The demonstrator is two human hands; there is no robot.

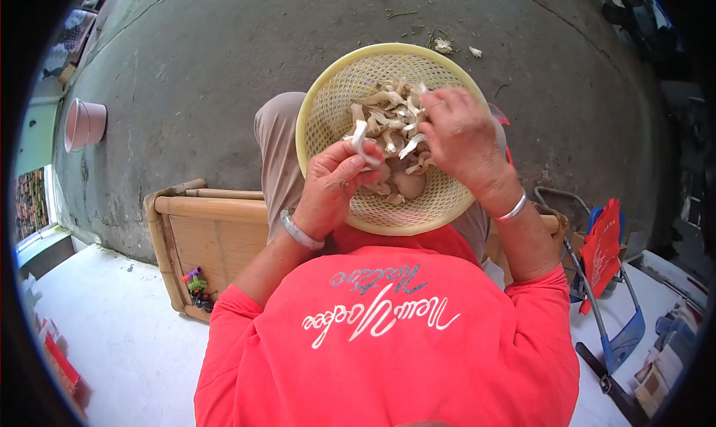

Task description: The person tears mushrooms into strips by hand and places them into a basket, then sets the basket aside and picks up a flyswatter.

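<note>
A pale yellow woven plastic basket [317, 102] rests on my lap, holding a heap of torn oyster mushrooms [391, 114]. Over its left side, my left hand [335, 177] pinches a white oyster mushroom piece [359, 137] between thumb and fingers, its curved end pointing up. Above the right part of the heap is my right hand [459, 132], fingers curled downward and slightly blurred. Pale mushroom strips show right beside its fingertips, and I cannot make out whether it grips one. Larger whole caps [409, 184] lie at the basket's near side.
A bamboo seat [216, 218] extends to my left, with a small colourful toy [196, 285] on it. Farther left stands a pink bucket [86, 125]. Mushroom scraps [444, 45] lie on the concrete floor ahead. At right, a red bag [600, 252] hangs by a metal-framed folding chair [625, 337].
</note>
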